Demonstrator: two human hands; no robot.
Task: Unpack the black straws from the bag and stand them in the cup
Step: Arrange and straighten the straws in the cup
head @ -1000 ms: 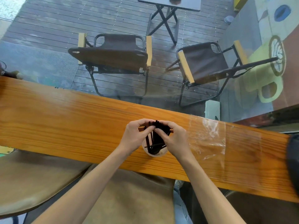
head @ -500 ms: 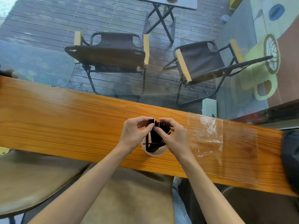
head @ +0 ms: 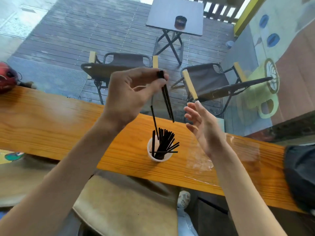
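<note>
A white cup [head: 150, 155] stands on the orange wooden counter [head: 51, 123], holding several black straws [head: 163, 142] that lean and fan out; one lies across the rim. My left hand [head: 129, 94] is raised above the cup and pinches a few black straws [head: 167, 103] by their top ends, so they hang down toward the cup. My right hand [head: 204, 128] hovers to the right of the cup with fingers spread and holds nothing. The clear plastic bag [head: 221, 154] lies flat on the counter right of the cup.
A dark fabric item [head: 300, 174] sits at the counter's right end and a red object [head: 6, 77] at its far left. Tan stool seats [head: 122, 206] are below the counter. Through the glass ahead are folding chairs [head: 119, 65] and a small table [head: 175, 16].
Both hands have come up off the cup. My left hand has lifted a few straws out above it, and my right hand has let go and opened to the right.
</note>
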